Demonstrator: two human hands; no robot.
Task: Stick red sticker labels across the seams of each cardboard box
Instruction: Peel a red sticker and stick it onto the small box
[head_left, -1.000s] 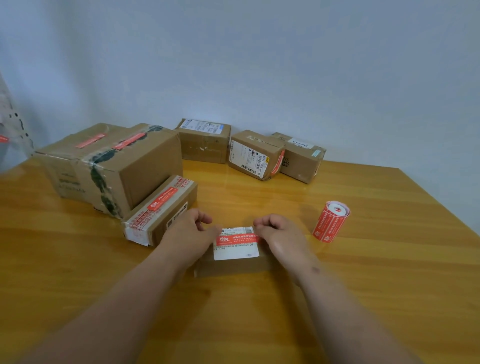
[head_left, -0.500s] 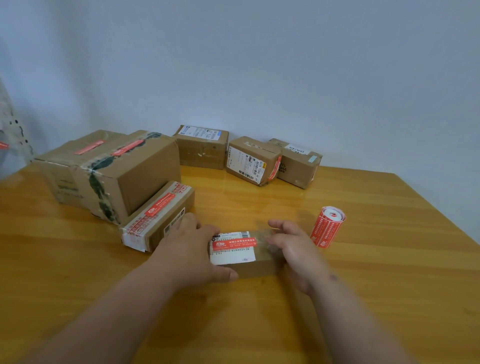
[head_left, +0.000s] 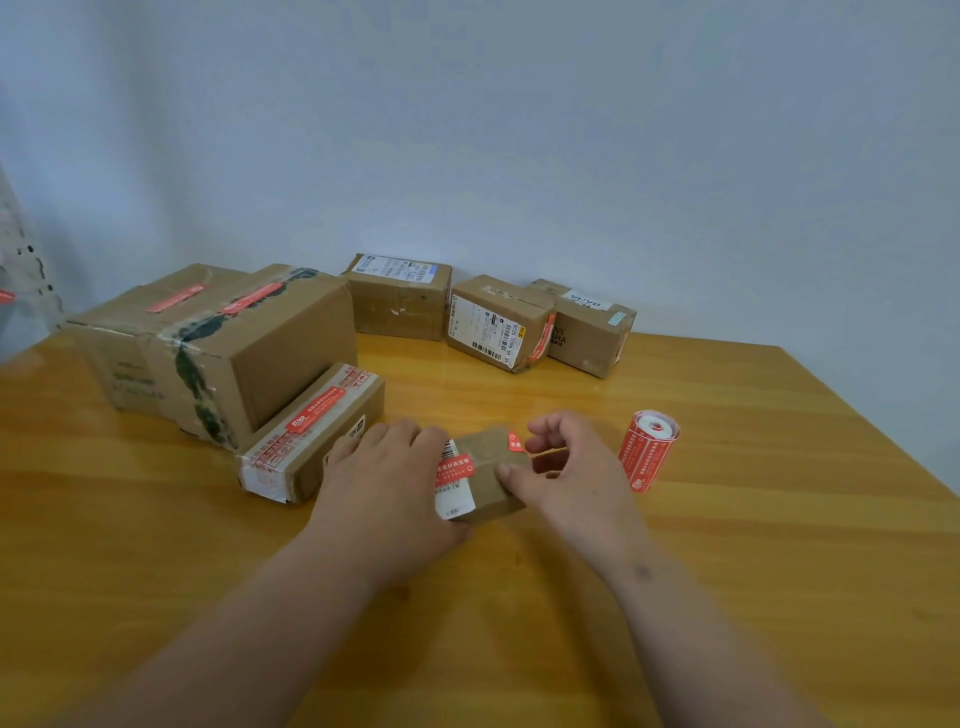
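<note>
Now both hands, the left hand (head_left: 387, 480) and right hand (head_left: 563, 467), grip the small box (head_left: 488, 475) on the counter (head_left: 727, 597), its red sticker (head_left: 455, 467) across the top. One sticker end looks unpressed; turning the box carelessly could crease it off the seam.

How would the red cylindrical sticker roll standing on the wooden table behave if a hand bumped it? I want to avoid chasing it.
The red cylindrical sticker roll stands on end, taller than wide, so a sideways bump would probably tip it. Once on its round side it would likely roll across the smooth wooden table. Its hollow core suggests it is light.
</note>
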